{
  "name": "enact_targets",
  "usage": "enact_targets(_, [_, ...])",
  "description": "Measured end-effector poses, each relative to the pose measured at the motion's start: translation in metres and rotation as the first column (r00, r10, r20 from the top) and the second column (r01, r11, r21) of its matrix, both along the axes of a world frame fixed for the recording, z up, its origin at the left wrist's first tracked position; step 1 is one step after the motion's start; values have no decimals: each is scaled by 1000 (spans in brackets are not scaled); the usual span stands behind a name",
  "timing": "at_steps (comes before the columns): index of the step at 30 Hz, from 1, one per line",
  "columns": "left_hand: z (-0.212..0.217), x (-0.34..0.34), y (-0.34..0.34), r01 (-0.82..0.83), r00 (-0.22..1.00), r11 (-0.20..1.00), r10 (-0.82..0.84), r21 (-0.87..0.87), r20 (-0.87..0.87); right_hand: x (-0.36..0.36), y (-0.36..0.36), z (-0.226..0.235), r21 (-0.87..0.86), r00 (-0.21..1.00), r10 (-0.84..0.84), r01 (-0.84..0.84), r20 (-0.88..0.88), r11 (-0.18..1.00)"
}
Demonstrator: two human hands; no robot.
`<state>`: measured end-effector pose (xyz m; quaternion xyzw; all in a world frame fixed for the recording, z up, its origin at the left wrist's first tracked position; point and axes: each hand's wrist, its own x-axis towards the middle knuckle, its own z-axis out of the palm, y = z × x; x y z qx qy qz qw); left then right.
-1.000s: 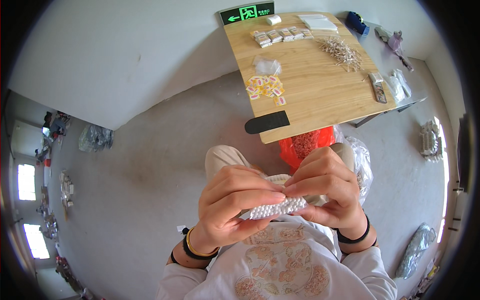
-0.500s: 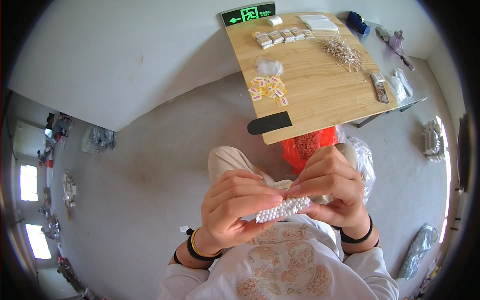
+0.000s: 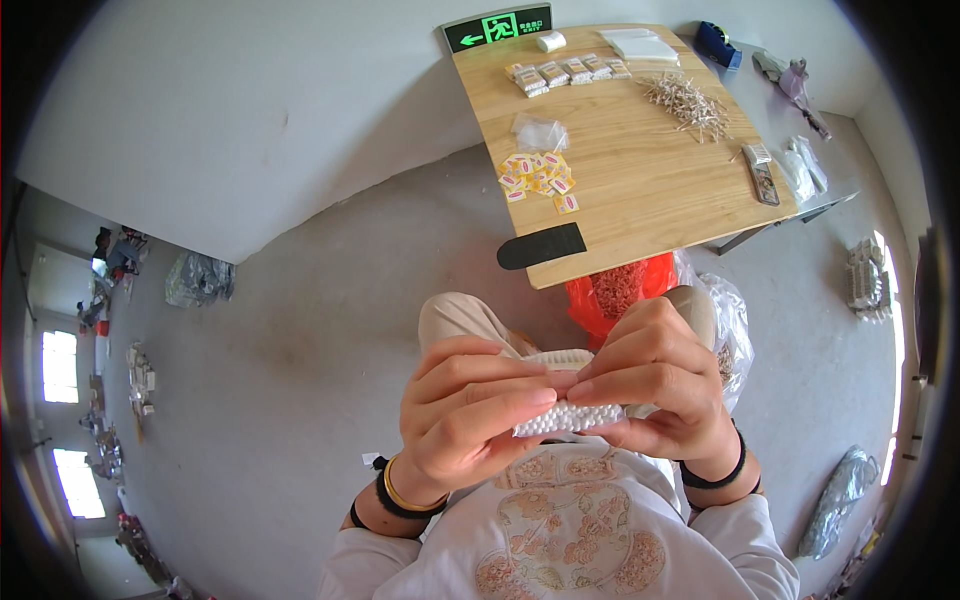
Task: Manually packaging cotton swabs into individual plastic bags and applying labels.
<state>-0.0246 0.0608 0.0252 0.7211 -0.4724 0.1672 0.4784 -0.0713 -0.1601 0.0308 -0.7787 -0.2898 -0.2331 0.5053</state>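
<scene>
**Two hands on one little bundle of white sticks**

Both of my hands are up close in front of my chest, pinching the same thing: a small flat bundle of white stick ends [image 3: 568, 417], looks like cotton swabs packed side by side. My left hand [image 3: 468, 408] is clamped on its left end with the fingers curled over the top, and my right hand [image 3: 658, 385] grips the right end the same way. Neither hand is loose; both are closed on the bundle.

Progress-wise, my guess is I'm somewhere in the middle. On the wooden table [image 3: 640, 190] past my knees there's a row of small finished-looking packs [image 3: 567, 72] lined up at the far edge, so some are done. A loose heap of pale sticks [image 3: 688, 100] still sits to the right of them, so there's plenty left.

Other stuff on the table: a scatter of small yellow and red labels [image 3: 538, 178] near the left side, a clear plastic bag [image 3: 541, 131] just beyond them, a white stack of sheets [image 3: 640, 45] at the far edge, and a black strip [image 3: 541, 245] at the near corner. A green sign with an arrow [image 3: 497, 29] leans on the wall behind. An orange bag [image 3: 620, 292] full of bits sits under the near edge.
</scene>
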Motion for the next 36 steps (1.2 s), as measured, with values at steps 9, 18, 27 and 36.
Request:
enact_targets(9, [-3,0,-4,-148,958,989,142,5,249,-4,3,-10,-109,948,-159,196,277,975])
enact_targets(18, [-4,-11,1,-217,909,976,194,22,370,-12,6,-14,-149,887,-225,306,403,940])
enact_targets(27, [-2,-13,0,-227,907,971,181,80,380,-10,4,-18,-149,868,-211,306,449,941])
enact_targets(36, [1,2,-8,58,997,998,-60,-26,-54,-6,-6,-12,17,997,-22,21,75,1000])
